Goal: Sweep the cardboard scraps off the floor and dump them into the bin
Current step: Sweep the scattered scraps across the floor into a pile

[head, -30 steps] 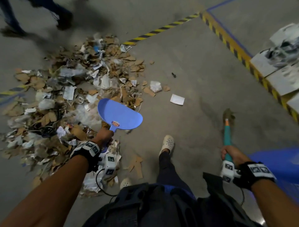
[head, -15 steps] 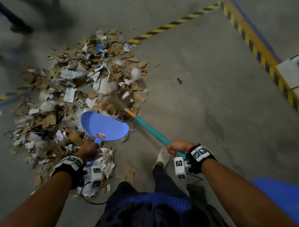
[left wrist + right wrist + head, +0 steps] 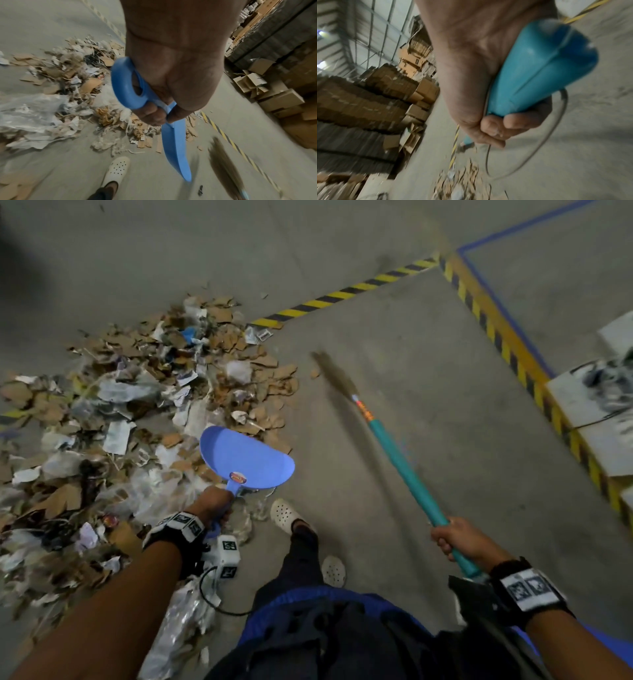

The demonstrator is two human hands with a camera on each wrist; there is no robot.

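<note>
While the left hand [image 3: 214, 503] is gripping the handle of the blue dustpan [image 3: 247, 456] at the near right edge of the scrap pile [image 3: 144, 419], the right hand [image 3: 457, 537] is wrapping its fingers around the teal broom [image 3: 394, 453]. Its long axis is pointing forward and left, with blurred bristles over bare floor [image 3: 411, 354] just right of the pile. I judge the next stroke must go leftward, toward the dustpan. No bin is clearly visible.
</note>
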